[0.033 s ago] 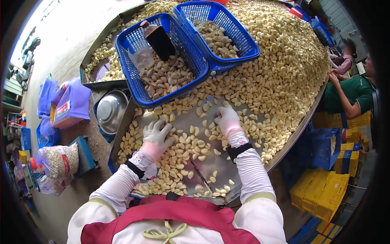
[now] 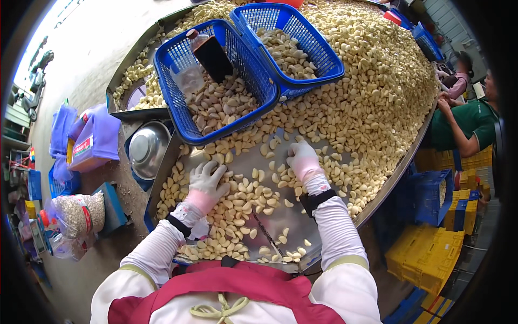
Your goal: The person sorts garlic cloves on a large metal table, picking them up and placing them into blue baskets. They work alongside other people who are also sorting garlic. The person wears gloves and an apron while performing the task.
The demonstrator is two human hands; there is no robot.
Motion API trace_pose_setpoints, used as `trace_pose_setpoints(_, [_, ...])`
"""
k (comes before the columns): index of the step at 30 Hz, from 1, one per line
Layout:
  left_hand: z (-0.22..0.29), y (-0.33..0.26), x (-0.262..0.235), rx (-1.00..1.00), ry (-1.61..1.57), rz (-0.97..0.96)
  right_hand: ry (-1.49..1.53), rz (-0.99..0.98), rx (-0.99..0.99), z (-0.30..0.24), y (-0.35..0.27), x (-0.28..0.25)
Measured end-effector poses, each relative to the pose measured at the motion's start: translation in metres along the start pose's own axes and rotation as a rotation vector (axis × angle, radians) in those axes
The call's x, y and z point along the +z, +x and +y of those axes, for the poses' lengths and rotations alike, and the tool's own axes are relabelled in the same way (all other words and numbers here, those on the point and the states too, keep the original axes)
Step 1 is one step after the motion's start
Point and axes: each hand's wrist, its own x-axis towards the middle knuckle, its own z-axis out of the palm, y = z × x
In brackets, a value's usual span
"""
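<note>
Both gloved hands lie open and palm-down, holding nothing, the left hand [image 2: 206, 181] and right hand [image 2: 303, 160] spread over pale peeled garlic cloves [image 2: 253, 194] scattered on the round steel table [image 2: 294, 216], apparently sorting, beside the blue plastic mesh basket [image 2: 216, 81] half-filled with cloves.

The person wears pale knitted gloves with pink cuffs on the left hand [image 2: 206, 182] and the right hand [image 2: 304, 160]. Long white sleeves with olive-edged upper bands cover both arms, each with a black strap at the wrist. A dark red apron with a pale green tie lies over a white top.
</note>
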Motion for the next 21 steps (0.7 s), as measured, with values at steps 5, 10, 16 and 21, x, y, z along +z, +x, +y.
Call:
trace_pose_setpoints(5, [-0.014, -0.010, 0.008, 0.007, -0.001, 0.028, 0.042, -0.369, 0.155, -0.001, 0.038, -0.046])
trace_pose_setpoints(10, [-0.009, -0.007, 0.006, 0.004, -0.007, 0.014, -0.207, -0.355, -0.053, -0.001, 0.047, -0.054])
trace_pose_setpoints(16, [-0.009, -0.007, 0.002, 0.015, -0.023, 0.036, -0.351, -0.404, -0.016, -0.034, -0.005, -0.018])
trace_pose_setpoints(21, [-0.010, -0.008, 0.001, 0.013, -0.013, 0.025, -0.321, -0.478, 0.015, -0.038, -0.004, -0.041])
